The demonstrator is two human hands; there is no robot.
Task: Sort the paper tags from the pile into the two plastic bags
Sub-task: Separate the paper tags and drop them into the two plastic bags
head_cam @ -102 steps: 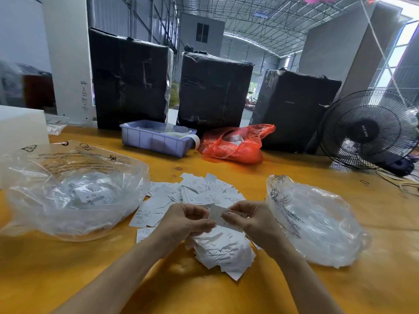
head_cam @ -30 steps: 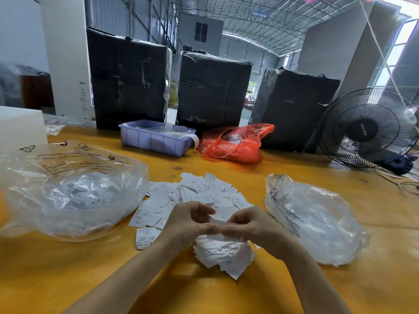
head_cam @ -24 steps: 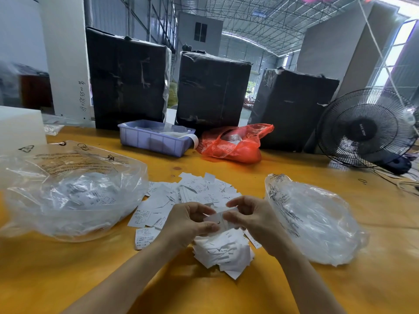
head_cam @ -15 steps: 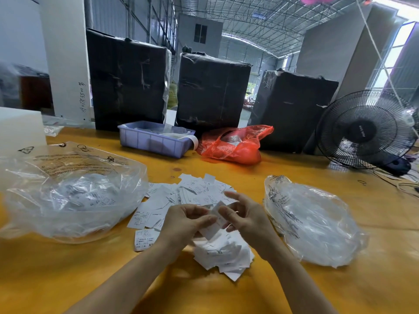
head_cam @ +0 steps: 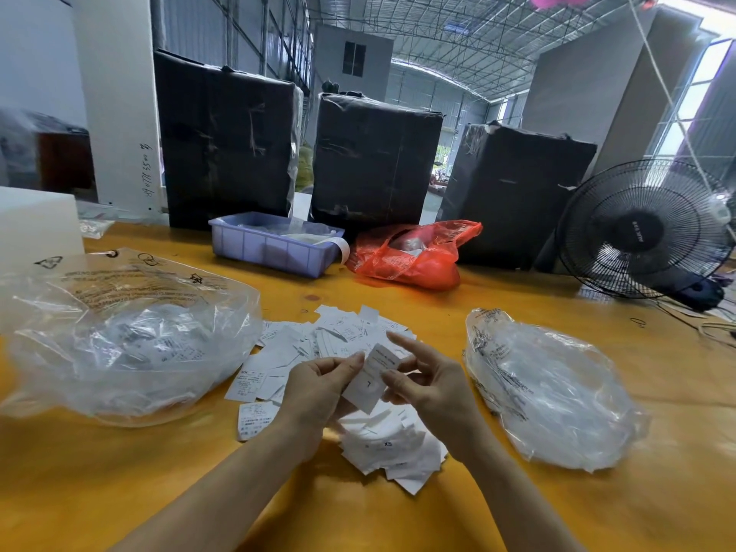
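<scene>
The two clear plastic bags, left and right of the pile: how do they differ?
The left bag looks larger and puffed up, with printed tags visible inside; the right bag lies flatter, its contents unclear. The left bag touches the tag pile; the right bag lies apart. Both are clear, with dark print.

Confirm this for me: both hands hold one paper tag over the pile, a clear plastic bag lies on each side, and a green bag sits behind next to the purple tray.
One thing is wrong: the bag next to the purple tray is red-orange, not green, as the head view shows. The rest stands: the left hand and right hand hold one paper tag over the pile, with the left plastic bag and right plastic bag beside.
</scene>
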